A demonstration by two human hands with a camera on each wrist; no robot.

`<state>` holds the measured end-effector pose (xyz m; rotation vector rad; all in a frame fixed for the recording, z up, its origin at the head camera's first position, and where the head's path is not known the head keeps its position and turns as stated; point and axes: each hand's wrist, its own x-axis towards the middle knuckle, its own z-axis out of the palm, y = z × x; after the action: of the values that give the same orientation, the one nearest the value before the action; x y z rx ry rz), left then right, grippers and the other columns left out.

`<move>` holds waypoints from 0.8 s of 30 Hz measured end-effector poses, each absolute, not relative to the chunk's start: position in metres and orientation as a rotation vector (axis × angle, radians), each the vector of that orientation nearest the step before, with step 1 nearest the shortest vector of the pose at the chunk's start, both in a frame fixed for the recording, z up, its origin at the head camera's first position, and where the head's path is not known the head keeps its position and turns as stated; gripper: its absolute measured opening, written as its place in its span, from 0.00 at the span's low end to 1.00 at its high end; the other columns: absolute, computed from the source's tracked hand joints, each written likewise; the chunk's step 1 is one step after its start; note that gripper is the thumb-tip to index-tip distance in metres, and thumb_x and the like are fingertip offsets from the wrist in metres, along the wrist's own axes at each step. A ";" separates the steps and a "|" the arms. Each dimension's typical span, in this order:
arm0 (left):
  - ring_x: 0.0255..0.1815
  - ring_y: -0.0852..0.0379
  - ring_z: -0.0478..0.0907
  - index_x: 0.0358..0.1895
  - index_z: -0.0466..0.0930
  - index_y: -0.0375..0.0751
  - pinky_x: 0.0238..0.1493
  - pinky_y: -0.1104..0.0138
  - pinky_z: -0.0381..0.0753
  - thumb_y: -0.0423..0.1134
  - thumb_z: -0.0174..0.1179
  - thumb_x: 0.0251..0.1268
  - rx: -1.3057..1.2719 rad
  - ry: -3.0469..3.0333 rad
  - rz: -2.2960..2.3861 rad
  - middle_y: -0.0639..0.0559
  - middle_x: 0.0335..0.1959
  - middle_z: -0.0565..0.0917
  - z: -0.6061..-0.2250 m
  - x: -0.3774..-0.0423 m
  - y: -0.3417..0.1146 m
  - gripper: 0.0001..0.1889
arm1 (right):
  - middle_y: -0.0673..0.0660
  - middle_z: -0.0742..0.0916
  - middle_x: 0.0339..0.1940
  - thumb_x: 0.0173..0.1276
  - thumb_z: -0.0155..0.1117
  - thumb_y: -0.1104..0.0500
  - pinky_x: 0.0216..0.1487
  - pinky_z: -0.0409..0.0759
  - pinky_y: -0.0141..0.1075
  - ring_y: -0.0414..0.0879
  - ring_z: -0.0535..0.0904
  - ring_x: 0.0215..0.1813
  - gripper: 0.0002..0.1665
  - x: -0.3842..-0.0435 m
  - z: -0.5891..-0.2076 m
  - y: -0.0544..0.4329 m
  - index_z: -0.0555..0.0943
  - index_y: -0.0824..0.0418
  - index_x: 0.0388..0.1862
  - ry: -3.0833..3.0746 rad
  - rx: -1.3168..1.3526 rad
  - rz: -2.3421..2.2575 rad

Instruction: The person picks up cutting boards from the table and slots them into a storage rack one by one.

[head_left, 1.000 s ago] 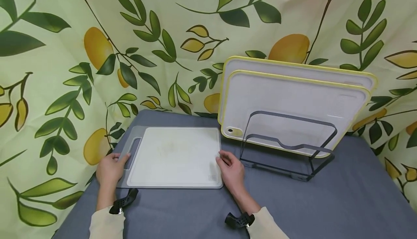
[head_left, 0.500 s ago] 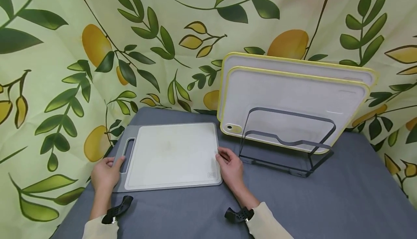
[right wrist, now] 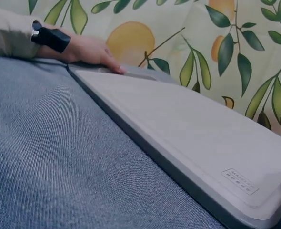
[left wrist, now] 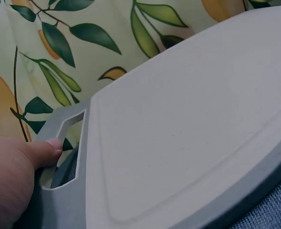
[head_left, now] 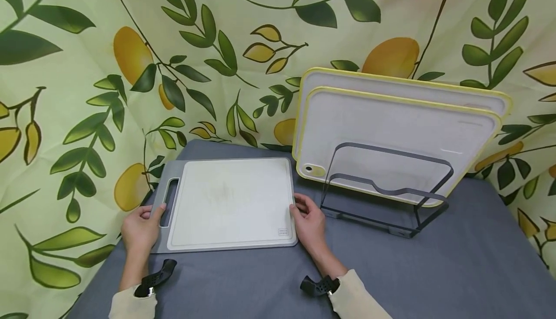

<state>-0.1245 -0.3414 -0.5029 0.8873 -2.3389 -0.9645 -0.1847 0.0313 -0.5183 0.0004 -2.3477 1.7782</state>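
A white cutting board (head_left: 232,203) with a grey rim and a slotted grey handle at its left end lies on the table. My left hand (head_left: 141,229) grips the handle's outer edge. In the left wrist view, that thumb (left wrist: 47,151) lies on top beside the slot, while the other fingers are hidden. At the board's right edge, my right hand (head_left: 309,222) pinches the rim with its fingers curled. The right wrist view shows the board (right wrist: 193,129) lying low over the cloth, with the left hand (right wrist: 90,51) at its far end.
Right of the board stands a dark metal rack (head_left: 391,192), with two yellow-rimmed white boards (head_left: 399,131) leaning upright in it. Blue-grey cloth (head_left: 434,270) covers the table. A leaf-patterned curtain (head_left: 243,10) hangs close behind and at the left.
The cutting board has shifted slightly left and turned a little, its handle end coming nearer to me. My left hand moved with it; the right hand stayed at the right edge.
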 end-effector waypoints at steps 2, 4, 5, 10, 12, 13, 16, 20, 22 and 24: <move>0.25 0.61 0.72 0.48 0.84 0.26 0.26 0.73 0.64 0.47 0.69 0.64 0.885 -2.326 -0.968 0.34 0.33 0.84 -0.504 -0.124 -0.342 0.23 | 0.59 0.89 0.56 0.69 0.65 0.62 0.47 0.84 0.30 0.51 0.89 0.50 0.22 -0.184 -0.520 0.030 0.82 0.58 0.62 -2.368 -0.017 1.763; 0.23 0.66 0.69 0.47 0.85 0.27 0.26 0.75 0.63 0.47 0.70 0.64 0.882 -2.316 -0.967 0.35 0.32 0.84 -0.505 -0.124 -0.343 0.22 | 0.60 0.88 0.58 0.69 0.65 0.61 0.45 0.83 0.28 0.50 0.89 0.48 0.24 -0.184 -0.521 0.029 0.80 0.59 0.65 -2.383 -0.027 1.752; 0.23 0.67 0.68 0.47 0.85 0.28 0.26 0.75 0.63 0.47 0.70 0.63 0.880 -2.311 -0.970 0.36 0.31 0.84 -0.505 -0.124 -0.343 0.22 | 0.60 0.88 0.58 0.69 0.65 0.61 0.44 0.83 0.27 0.50 0.89 0.47 0.25 -0.184 -0.521 0.029 0.79 0.60 0.66 -2.389 -0.027 1.747; 0.24 0.65 0.69 0.47 0.85 0.28 0.26 0.76 0.61 0.47 0.70 0.63 0.870 -2.279 -0.974 0.36 0.31 0.83 -0.504 -0.126 -0.343 0.22 | 0.60 0.88 0.58 0.71 0.64 0.59 0.40 0.81 0.27 0.46 0.88 0.42 0.26 -0.185 -0.519 0.028 0.78 0.61 0.67 -2.427 0.000 1.702; 0.25 0.65 0.68 0.47 0.84 0.28 0.27 0.77 0.61 0.47 0.70 0.63 0.866 -2.272 -0.977 0.37 0.31 0.83 -0.502 -0.127 -0.341 0.22 | 0.60 0.89 0.57 0.71 0.65 0.58 0.37 0.80 0.28 0.43 0.86 0.37 0.26 -0.186 -0.518 0.030 0.78 0.61 0.67 -2.450 0.021 1.665; 0.25 0.65 0.68 0.47 0.84 0.28 0.27 0.77 0.61 0.47 0.70 0.64 0.864 -2.269 -0.979 0.37 0.31 0.83 -0.502 -0.127 -0.341 0.22 | 0.60 0.89 0.56 0.71 0.65 0.58 0.36 0.79 0.28 0.41 0.85 0.35 0.27 -0.186 -0.518 0.031 0.78 0.61 0.67 -2.460 0.031 1.652; 0.24 0.69 0.66 0.46 0.84 0.28 0.27 0.77 0.61 0.46 0.70 0.63 0.854 -2.257 -0.990 0.38 0.30 0.82 -0.501 -0.128 -0.340 0.21 | 0.60 0.90 0.53 0.70 0.67 0.58 0.31 0.77 0.28 0.37 0.81 0.29 0.28 -0.186 -0.518 0.032 0.78 0.62 0.68 -2.476 0.060 1.637; 0.23 0.75 0.63 0.46 0.84 0.29 0.29 0.77 0.62 0.47 0.70 0.63 0.853 -2.240 -1.025 0.46 0.27 0.79 -0.503 -0.127 -0.342 0.21 | 0.59 0.90 0.50 0.69 0.68 0.59 0.29 0.76 0.28 0.35 0.78 0.27 0.28 -0.186 -0.518 0.033 0.78 0.61 0.68 -2.469 0.076 1.654; 0.22 0.76 0.63 0.46 0.84 0.29 0.29 0.77 0.62 0.46 0.70 0.63 0.855 -2.226 -1.041 0.51 0.25 0.78 -0.504 -0.127 -0.343 0.21 | 0.59 0.90 0.49 0.69 0.69 0.59 0.29 0.75 0.27 0.34 0.77 0.27 0.29 -0.186 -0.518 0.033 0.78 0.60 0.68 -2.464 0.086 1.668; 0.23 0.76 0.63 0.46 0.84 0.28 0.29 0.77 0.63 0.46 0.70 0.63 0.850 -2.212 -1.050 0.53 0.24 0.76 -0.505 -0.126 -0.344 0.20 | 0.60 0.90 0.49 0.69 0.69 0.59 0.29 0.75 0.27 0.33 0.77 0.27 0.29 -0.186 -0.519 0.033 0.77 0.60 0.69 -2.453 0.107 1.681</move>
<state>-0.1258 -0.3436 -0.5046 0.8501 -2.2121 -1.0503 -0.1859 0.0328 -0.5186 0.1068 -2.4533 1.6813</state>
